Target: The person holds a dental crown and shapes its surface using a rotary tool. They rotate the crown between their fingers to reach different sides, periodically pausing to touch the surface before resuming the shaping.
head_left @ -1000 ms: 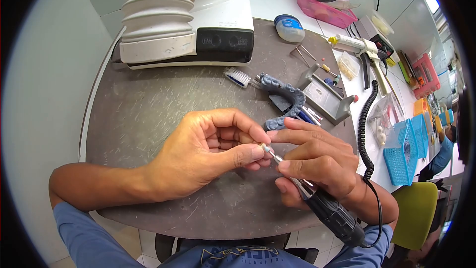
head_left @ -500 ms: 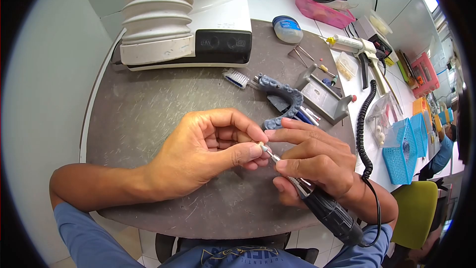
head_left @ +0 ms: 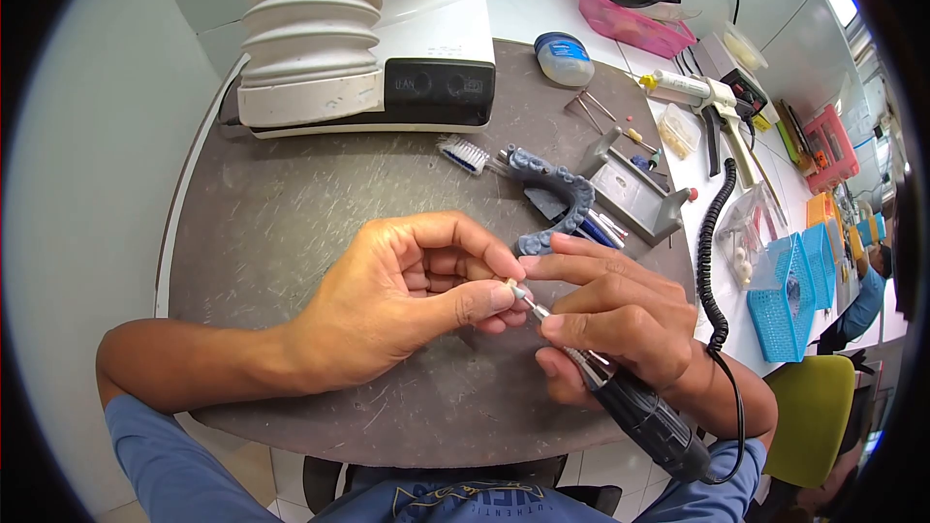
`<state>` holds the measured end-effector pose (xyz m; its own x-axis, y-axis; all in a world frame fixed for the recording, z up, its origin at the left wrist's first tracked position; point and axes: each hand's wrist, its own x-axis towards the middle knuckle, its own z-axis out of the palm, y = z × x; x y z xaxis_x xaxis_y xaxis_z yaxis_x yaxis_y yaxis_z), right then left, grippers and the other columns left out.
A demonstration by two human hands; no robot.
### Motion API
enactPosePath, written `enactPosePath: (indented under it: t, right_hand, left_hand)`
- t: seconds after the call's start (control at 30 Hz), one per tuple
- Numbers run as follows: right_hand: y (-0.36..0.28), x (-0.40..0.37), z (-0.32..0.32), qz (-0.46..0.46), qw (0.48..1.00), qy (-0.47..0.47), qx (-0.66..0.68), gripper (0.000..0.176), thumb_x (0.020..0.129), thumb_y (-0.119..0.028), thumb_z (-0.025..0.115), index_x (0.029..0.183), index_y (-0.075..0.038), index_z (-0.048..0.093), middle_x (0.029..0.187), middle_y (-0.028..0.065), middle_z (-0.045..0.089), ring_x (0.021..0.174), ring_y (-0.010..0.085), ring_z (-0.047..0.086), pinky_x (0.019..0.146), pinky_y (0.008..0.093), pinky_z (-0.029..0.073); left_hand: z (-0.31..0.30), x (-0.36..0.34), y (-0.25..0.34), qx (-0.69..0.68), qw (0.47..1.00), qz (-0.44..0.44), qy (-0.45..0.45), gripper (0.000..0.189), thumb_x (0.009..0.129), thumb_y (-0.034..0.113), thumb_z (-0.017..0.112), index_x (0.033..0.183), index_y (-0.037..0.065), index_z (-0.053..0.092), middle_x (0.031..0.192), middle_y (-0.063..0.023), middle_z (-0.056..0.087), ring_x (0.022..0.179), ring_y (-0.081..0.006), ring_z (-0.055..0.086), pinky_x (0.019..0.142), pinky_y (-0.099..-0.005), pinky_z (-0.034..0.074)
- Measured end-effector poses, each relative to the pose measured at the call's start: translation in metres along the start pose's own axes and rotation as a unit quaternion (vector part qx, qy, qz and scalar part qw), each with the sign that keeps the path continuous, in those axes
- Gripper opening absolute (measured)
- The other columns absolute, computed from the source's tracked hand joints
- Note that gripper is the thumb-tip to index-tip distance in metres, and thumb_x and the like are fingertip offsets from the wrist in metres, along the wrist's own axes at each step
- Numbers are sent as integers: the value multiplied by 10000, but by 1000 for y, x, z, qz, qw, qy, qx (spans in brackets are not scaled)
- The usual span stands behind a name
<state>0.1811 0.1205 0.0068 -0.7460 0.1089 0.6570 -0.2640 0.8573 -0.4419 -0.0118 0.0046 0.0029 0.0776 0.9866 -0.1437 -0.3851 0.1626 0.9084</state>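
Observation:
My left hand (head_left: pixel 407 295) pinches a tiny pale piece (head_left: pixel 510 284) between thumb and fingertips; most of the piece is hidden by the fingers. My right hand (head_left: pixel 610 315) grips a black rotary handpiece (head_left: pixel 651 423) like a pen. Its metal bur tip (head_left: pixel 524 298) touches the small piece. The index finger of my right hand stretches forward beside the fingertips of my left hand. Both hands hover over a scratched grey round worktop (head_left: pixel 291 213).
A white dust extractor with a ribbed hose (head_left: pixel 358 39) stands at the back. A grey dental arch model (head_left: pixel 557 199), a small brush (head_left: pixel 463 152), a grey metal holder (head_left: pixel 635 184) and a coiled black cord (head_left: pixel 712 252) lie to the right. Blue baskets (head_left: pixel 794 295) stand further right.
Hardly anything differs. The hands stay together with the bur on the small piece; the view shifts by a few pixels.

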Motion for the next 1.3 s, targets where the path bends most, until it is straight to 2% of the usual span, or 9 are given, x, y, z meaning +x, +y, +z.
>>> enactPosePath:
  t: [1.3]
  right_hand:
    - [0, 0, 0, -2, 1000, 0, -2, 242, 675, 0, 780, 881, -35, 657, 758, 88, 661, 956, 326, 706, 908, 486, 552]
  left_hand:
    - [1, -1, 1, -13, 1000, -7, -7, 181, 940, 72, 631, 1085, -20, 576, 989, -131, 682, 893, -150, 672, 804, -273, 568]
